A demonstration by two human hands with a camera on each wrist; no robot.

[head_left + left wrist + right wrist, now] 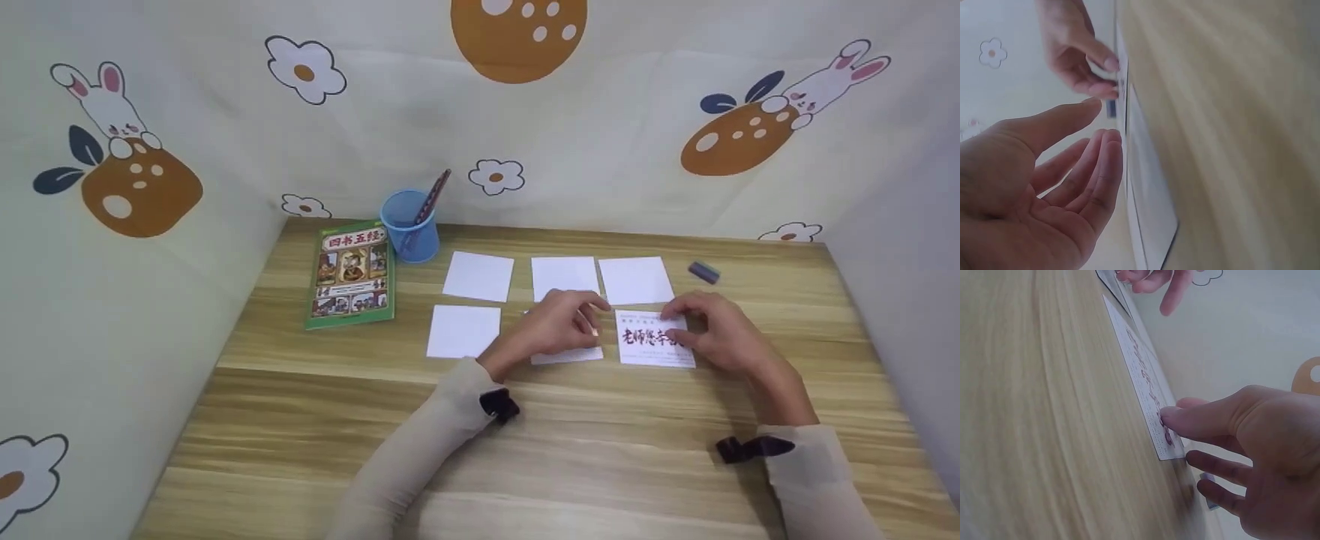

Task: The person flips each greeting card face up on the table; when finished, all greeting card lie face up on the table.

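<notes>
My right hand (716, 330) touches a white square card (637, 354) with dark red Chinese characters. The card lies flat on the table; in the right wrist view, the thumb (1176, 417) rests on its printed face and the other fingers are spread beyond its edge. My left hand (551, 324) hovers over a neighbouring white card (566, 358), partly hiding it. Its fingers (1109, 163) are loosely bent and hold nothing, the thumb apart from them. Blank white cards lie around: one at the left (463, 331) and three behind, namely a left card (478, 276), a middle card (564, 276) and a right card (636, 280).
A green comic-style book (351, 274) lies at the back left of the wooden table (480, 465). Beside it stands a blue mesh pen cup (411, 229) holding a dark pen or pencil (433, 196). A small dark block (704, 271) lies at the back right. Patterned cloth walls (615, 150) enclose the table.
</notes>
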